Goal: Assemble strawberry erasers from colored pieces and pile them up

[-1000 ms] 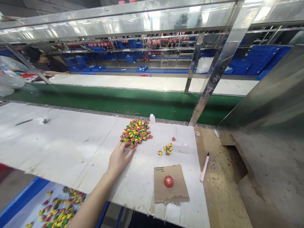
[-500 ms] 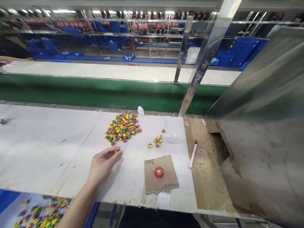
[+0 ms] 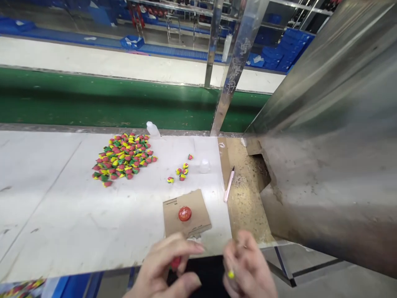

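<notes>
Low in the picture, my left hand (image 3: 166, 265) curls its fingers around a small red piece (image 3: 175, 263). Level with it, my right hand (image 3: 249, 271) is closed and slightly blurred. A small yellow tip (image 3: 231, 274) pokes out of its fingers; the rest of that thing is hidden. Between and beyond the hands lies a cardboard square (image 3: 173, 225) bearing a shiny red dome (image 3: 185, 213). Farther off, a heap of small red, yellow and green pieces (image 3: 125, 159) covers part of the white table, with several loose ones (image 3: 182, 177) to its right.
A white bottle (image 3: 153, 129) stands at the table's back edge, a clear small container (image 3: 204, 165) right of the loose pieces. A pink pen (image 3: 229, 184) lies by the brown cardboard strip (image 3: 248, 207). Metal posts (image 3: 229, 78) and a large metal panel (image 3: 328, 145) rise at the right.
My left hand has moved from beside the heap to the table's front edge, carrying a small piece. My right hand has come into view. The camera has tilted down and turned right.
</notes>
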`<action>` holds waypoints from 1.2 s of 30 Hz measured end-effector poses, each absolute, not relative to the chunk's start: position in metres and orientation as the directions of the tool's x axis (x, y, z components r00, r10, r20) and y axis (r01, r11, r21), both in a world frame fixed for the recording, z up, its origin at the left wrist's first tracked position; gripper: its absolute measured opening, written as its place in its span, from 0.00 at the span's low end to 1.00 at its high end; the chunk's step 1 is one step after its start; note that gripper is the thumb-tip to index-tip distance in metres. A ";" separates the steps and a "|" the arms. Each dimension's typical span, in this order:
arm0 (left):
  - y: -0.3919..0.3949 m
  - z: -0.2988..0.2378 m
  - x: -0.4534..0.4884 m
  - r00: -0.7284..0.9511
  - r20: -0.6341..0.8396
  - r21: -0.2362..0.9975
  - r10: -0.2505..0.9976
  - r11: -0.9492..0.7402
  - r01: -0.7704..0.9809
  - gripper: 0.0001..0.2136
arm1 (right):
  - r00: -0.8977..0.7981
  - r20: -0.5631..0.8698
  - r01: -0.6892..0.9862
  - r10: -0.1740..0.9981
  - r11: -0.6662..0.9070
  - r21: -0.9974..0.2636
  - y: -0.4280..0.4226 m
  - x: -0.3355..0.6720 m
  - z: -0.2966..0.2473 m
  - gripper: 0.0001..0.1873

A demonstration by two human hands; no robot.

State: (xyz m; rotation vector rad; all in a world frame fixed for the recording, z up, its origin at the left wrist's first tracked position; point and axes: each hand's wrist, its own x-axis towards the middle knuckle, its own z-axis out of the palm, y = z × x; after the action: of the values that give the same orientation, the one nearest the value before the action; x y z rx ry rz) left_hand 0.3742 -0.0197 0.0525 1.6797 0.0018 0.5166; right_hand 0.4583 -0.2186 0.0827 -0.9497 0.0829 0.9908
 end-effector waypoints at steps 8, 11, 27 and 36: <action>-0.025 0.068 0.377 0.844 0.483 0.845 0.235 -0.380 -0.378 0.10 | 0.441 -0.365 -0.816 0.820 0.197 -0.543 -0.169 0.444 0.064 0.31; -0.020 0.066 0.371 0.834 0.499 0.836 0.233 -0.381 -0.394 0.08 | 0.397 -0.289 -0.849 0.871 0.229 -0.476 -0.173 0.444 0.055 0.30; -0.012 0.052 0.362 0.808 0.581 0.651 0.094 -0.650 -0.392 0.05 | 0.335 -0.400 -0.928 0.853 0.225 -0.296 -0.166 0.436 0.044 0.27; -0.007 0.047 0.357 0.844 0.527 0.732 0.099 -0.558 -0.391 0.08 | 0.389 -0.454 -0.897 0.802 0.218 -0.383 -0.166 0.426 0.037 0.24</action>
State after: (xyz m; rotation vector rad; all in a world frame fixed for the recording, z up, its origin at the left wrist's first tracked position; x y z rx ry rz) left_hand 0.3573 -0.0073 0.0473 2.0703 -0.2131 0.6522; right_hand 0.4260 -0.1661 0.0367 -0.6549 0.1713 1.1838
